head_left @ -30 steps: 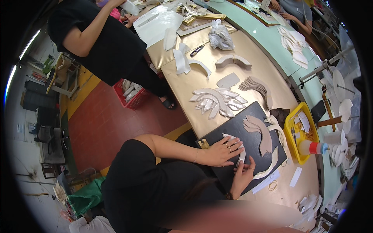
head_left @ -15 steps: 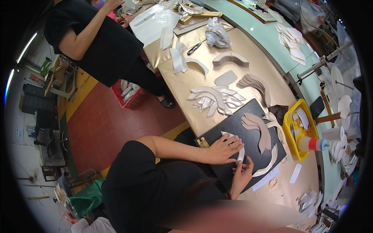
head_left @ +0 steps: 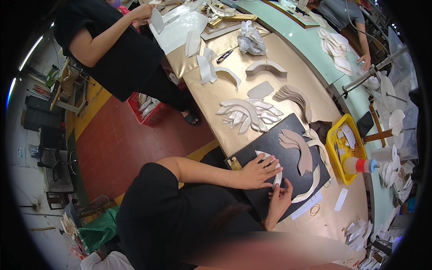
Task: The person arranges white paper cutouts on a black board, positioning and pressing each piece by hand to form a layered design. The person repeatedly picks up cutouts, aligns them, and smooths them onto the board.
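Note:
On the black board (head_left: pixel 265 141) lies a white curved strip (head_left: pixel 277 179), partly hidden by my hands. My left hand (head_left: pixel 260 173) rests flat over it with the fingers stretched out. At the strip's lower end, my right hand (head_left: pixel 280 200) pinches with thumb and fingertips; the exact contact is small to see. Just beyond, a fanned stack of beige curved pieces (head_left: pixel 300 152) sits on the board. Pale curved strips (head_left: pixel 317 145) lie at its right edge, and another cream strip (head_left: pixel 309 188) curves near my right hand.
Finished-looking curved pieces (head_left: pixel 243 112) are heaped on the gold tabletop (head_left: pixel 213 101). Beyond lie a banded stack (head_left: pixel 266 68), thread snips (head_left: pixel 224 56) and crumpled plastic (head_left: pixel 251 38). A yellow basket (head_left: pixel 334 155) holds a bottle (head_left: pixel 360 165). A co-worker in black (head_left: pixel 112 49) stands far left.
My hands stay almost in place on the strip. The co-worker at far left now holds a white piece lower over the table. At far right another person's arm has come down beside the table.

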The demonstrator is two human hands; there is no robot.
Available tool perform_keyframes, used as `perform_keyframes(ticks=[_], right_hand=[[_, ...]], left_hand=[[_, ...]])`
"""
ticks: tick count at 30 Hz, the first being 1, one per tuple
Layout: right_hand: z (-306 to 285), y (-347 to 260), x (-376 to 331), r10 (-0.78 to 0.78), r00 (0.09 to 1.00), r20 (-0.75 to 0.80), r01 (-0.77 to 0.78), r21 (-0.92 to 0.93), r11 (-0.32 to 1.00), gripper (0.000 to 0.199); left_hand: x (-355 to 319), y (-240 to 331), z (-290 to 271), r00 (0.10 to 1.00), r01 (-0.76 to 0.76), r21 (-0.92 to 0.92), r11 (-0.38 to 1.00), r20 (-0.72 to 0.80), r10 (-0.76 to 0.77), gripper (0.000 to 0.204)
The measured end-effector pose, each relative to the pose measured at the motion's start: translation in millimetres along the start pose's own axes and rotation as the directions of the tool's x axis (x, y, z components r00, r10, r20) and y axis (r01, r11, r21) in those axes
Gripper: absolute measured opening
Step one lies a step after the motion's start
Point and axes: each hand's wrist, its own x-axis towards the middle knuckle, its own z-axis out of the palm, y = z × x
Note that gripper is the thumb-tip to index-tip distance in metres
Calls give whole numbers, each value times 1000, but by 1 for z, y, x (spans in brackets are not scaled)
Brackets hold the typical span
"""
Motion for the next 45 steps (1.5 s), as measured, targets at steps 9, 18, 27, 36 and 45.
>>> perform_keyframes(ticks=[9, 18, 27, 36, 45], right_hand=[[1, 4, -1, -27, 999, -24, 27, 17, 999, 32], [2, 10, 1, -34, 999, -28, 34, 12, 999, 32], [2, 8, 0, -13, 1000, -16, 12, -34, 999, 34], [1, 9, -2, 6, 999, -37, -6, 16, 1000, 35], [2, 6, -1, 16, 999, -36, -16, -15, 1000, 35]], left_hand=[[-2, 3, 2, 998, 6, 6, 1000, -61, -6, 78], [0, 6, -1, 998, 23, -8, 1000, -60, -24, 77], [4, 7, -6, 996, 84, -63, 995, 12, -83, 76], [-3, -2, -19, 999, 3, -180, 984, -32, -9, 64], [4, -8, -19, 990, -136, -164, 977, 6, 139, 59]])
